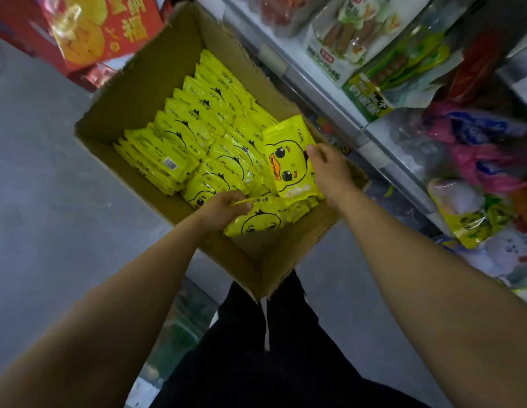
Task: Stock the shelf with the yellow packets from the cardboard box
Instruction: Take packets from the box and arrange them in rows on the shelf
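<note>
Head view, right hand (330,166) grips packet (291,160) (duck-faced)

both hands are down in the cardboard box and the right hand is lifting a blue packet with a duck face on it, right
Not quite: the packet in the right hand is yellow, not blue, as the head view shows. The rest stands: both hands are in the cardboard box, and the left hand holds another yellow packet.

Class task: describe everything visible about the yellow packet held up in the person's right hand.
The glossy yellow plastic packet with a cartoon duck face is flat and rectangular, printed "CKOK" near one edge. It is lifted face-up above the other packets in the open brown cardboard box, tilted slightly. The right hand pinches its shelf-side edge.
</note>
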A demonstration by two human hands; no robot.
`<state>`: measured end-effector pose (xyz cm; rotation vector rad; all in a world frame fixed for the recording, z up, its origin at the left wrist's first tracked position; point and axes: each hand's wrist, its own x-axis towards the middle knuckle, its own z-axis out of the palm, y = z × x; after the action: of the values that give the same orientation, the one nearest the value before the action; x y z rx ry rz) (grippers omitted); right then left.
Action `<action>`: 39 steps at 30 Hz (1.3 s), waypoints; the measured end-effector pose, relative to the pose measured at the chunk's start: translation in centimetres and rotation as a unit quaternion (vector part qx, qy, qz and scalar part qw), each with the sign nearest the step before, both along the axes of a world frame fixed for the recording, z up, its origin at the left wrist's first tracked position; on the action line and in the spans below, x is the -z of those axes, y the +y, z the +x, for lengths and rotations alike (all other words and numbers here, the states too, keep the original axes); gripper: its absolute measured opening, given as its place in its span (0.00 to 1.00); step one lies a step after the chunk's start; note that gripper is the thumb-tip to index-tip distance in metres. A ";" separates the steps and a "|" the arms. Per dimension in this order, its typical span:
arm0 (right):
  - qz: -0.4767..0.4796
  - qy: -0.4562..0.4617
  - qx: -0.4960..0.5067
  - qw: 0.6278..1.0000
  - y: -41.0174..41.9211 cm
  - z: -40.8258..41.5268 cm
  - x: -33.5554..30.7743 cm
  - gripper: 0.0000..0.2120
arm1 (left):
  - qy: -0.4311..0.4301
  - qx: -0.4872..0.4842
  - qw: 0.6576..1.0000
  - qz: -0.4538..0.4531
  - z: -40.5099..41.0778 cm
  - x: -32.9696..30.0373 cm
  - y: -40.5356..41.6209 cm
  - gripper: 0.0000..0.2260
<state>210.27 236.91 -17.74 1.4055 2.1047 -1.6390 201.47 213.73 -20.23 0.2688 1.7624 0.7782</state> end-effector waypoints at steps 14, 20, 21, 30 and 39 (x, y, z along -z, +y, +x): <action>-0.170 0.199 0.170 0.950 0.7 6.1 -16.8 0.21 | -0.060 -0.076 0.994 0.058 4.7 -15.1 3.3 0.38; -0.126 0.287 0.199 0.929 3.2 13.6 -25.6 0.15 | -0.029 0.021 0.988 0.151 10.3 -24.1 8.3 0.10; -0.117 0.301 0.203 0.925 3.7 15.5 -27.1 0.15 | -0.017 0.035 0.985 0.167 11.6 -25.3 9.3 0.11; -0.004 0.434 0.237 0.869 8.3 38.3 -39.9 0.26 | 0.005 0.152 0.943 0.295 28.9 -34.6 20.0 0.17; 0.100 0.456 0.367 0.805 13.4 59.9 -45.2 0.28 | 0.052 0.260 0.893 0.365 45.9 -42.8 29.8 0.20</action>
<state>270.18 250.28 27.46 1.9101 2.3214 -2.9564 247.32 243.53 22.54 1.2511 1.3188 1.0033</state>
